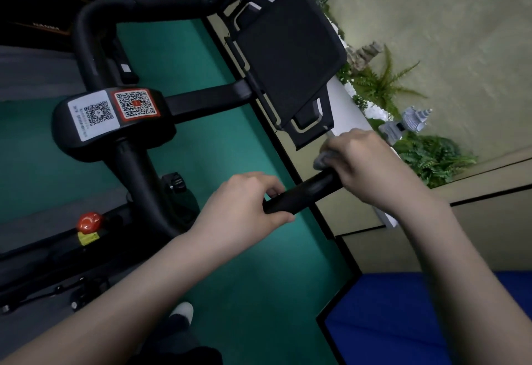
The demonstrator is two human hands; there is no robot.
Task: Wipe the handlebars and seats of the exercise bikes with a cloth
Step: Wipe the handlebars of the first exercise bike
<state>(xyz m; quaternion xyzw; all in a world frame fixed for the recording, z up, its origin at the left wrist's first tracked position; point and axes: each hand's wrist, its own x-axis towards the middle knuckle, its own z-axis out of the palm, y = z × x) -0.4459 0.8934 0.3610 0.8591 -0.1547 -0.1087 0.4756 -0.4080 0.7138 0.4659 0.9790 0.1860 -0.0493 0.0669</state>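
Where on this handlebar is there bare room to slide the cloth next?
Bare: the short stretch of handlebar between left hand and right hand, and the far loop beyond the QR hub. Crowded: the cloth under the right hand sits close by the tray bracket.

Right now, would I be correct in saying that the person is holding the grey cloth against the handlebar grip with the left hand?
Not quite. The head view shows the right hand, not the left, holding the grey cloth against the handlebar grip. The left hand only grips the near end of the same bar, with no cloth in it.
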